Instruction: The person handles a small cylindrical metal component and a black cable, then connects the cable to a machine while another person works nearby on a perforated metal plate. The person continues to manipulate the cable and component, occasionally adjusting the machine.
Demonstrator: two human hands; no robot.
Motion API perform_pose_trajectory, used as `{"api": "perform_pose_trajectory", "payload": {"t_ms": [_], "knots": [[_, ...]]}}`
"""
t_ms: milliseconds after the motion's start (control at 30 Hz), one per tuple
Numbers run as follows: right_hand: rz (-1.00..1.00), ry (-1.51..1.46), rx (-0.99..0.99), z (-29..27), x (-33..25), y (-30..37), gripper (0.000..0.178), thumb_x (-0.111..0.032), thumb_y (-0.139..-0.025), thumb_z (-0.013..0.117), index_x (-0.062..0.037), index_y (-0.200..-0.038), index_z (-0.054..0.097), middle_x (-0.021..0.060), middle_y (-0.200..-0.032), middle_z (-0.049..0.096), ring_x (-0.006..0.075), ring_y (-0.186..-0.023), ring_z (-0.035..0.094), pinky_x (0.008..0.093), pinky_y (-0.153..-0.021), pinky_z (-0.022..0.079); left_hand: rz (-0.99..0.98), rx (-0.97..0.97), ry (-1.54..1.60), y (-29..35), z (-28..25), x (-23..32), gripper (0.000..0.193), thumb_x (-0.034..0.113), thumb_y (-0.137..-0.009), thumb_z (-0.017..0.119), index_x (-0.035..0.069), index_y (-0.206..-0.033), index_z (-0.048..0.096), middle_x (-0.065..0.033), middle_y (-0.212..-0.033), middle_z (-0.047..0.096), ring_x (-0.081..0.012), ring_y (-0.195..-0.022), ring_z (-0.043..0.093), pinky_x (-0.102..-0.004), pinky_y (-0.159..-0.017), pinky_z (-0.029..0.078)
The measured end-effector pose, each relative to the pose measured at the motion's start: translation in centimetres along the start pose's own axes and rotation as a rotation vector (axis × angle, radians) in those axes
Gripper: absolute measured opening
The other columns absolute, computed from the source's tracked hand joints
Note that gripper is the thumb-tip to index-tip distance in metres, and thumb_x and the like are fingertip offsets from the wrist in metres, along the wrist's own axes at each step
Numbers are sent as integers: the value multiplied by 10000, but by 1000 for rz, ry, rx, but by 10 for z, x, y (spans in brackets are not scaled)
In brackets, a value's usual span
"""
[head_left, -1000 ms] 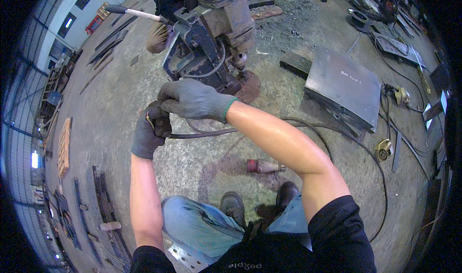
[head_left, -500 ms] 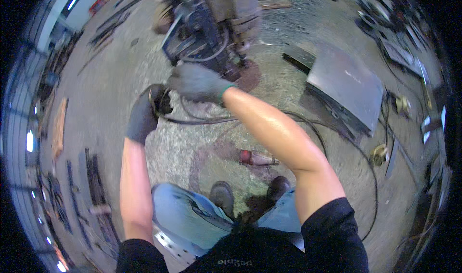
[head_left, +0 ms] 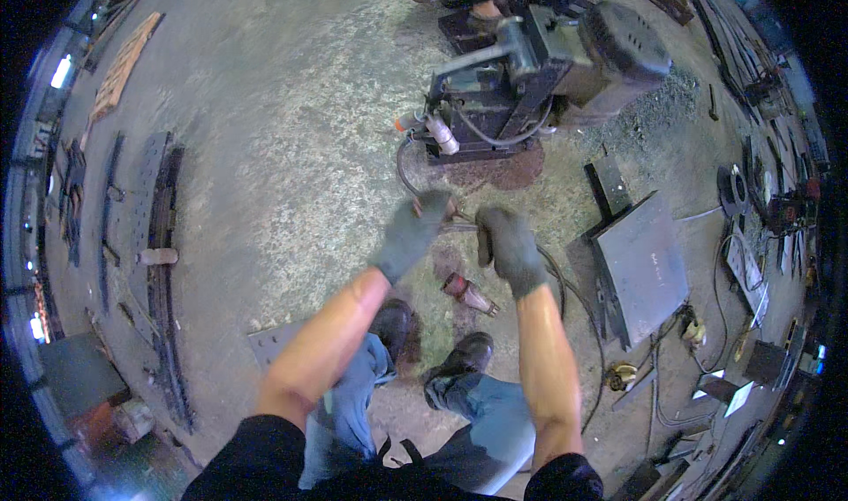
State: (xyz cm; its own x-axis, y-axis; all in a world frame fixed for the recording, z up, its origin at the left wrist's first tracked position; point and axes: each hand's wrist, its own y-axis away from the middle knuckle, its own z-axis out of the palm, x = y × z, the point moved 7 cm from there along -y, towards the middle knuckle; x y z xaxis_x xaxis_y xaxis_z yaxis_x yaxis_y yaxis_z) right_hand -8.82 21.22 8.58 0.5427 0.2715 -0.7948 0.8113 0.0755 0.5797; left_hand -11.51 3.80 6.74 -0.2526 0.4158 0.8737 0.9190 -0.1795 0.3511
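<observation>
Both my hands wear grey gloves and are raised over the floor between my feet and a dark machine (head_left: 503,94). My left hand (head_left: 413,234) is closed on a dark cable (head_left: 404,167) that runs down from the machine's near left side. My right hand (head_left: 511,246), a short way to the right, has its fingers curled round the same cable, which spans the gap between the hands. Beyond the right hand, more dark cable trails off across the floor. Slight blur softens the fingertips. Below the hands, a red and grey plug-like piece (head_left: 468,294) lies near my shoes.
Another person's hand (head_left: 486,11) is at a handle on the machine's far side. Right of me lies a flat metal plate (head_left: 640,267), with cables and yellowish fittings (head_left: 621,377) nearby. Long steel bars (head_left: 163,236) lie at left, a wooden pallet (head_left: 128,64) farther off.
My view has turned left, so the machine sits farther right. My hands, which were close together with the right reaching across, are now apart, each on the cable.
</observation>
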Motion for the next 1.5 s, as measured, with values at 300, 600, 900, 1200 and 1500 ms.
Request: {"api": "perform_pose_trajectory", "payload": {"t_ms": [300, 600, 900, 1200, 1500], "knots": [[259, -593, 62, 36, -12, 187, 332, -343, -987, 552, -41, -877, 634, 63, -740, 597, 161, -686, 543, 344, -642, 457, -156, -160, 76, 217, 19, 48, 369, 413, -984, 517, 83, -1015, 678, -197, -907, 703, -350, -827, 683, -417, -736, 518], [-314, 281, -53, 75, -229, 199, 239, -232, -892, 666, -66, -1064, 664, 189, -909, 666, 331, -873, 678, 413, -768, 521, -166, 208, -301, 195, -141, 144, 412, 419, -982, 539, 54, -806, 607, -231, -715, 599, -445, -695, 611, -497, -586, 429], [-166, 575, 31, 127, -328, 96, 241, -276, -907, 605, -46, -957, 657, 186, -902, 679, 389, -874, 663, 469, -747, 510, -159, -210, -62, 68, -276, 170, 374, 394, -982, 558, 38, -917, 649, -226, -810, 657, -419, -797, 652, -464, -684, 493], [6, 415, 193, 180, -433, 23, 281, -300, -935, 561, -28, -954, 631, 254, -908, 682, 437, -873, 664, 513, -755, 509, 37, -403, -167, 3, -391, 202, 321, 356, -973, 566, 69, -1058, 683, -175, -1002, 668, -351, -913, 651, -433, -804, 508], [214, 352, 559, 124, -369, -44, 345, -342, -932, 540, -24, -998, 656, 259, -1004, 684, 464, -973, 642, 525, -830, 497, -235, -366, 176, -52, -431, 156, 306, 327, -957, 604, 63, -1087, 685, -83, -953, 700, -219, -902, 662, -347, -837, 511]]}}
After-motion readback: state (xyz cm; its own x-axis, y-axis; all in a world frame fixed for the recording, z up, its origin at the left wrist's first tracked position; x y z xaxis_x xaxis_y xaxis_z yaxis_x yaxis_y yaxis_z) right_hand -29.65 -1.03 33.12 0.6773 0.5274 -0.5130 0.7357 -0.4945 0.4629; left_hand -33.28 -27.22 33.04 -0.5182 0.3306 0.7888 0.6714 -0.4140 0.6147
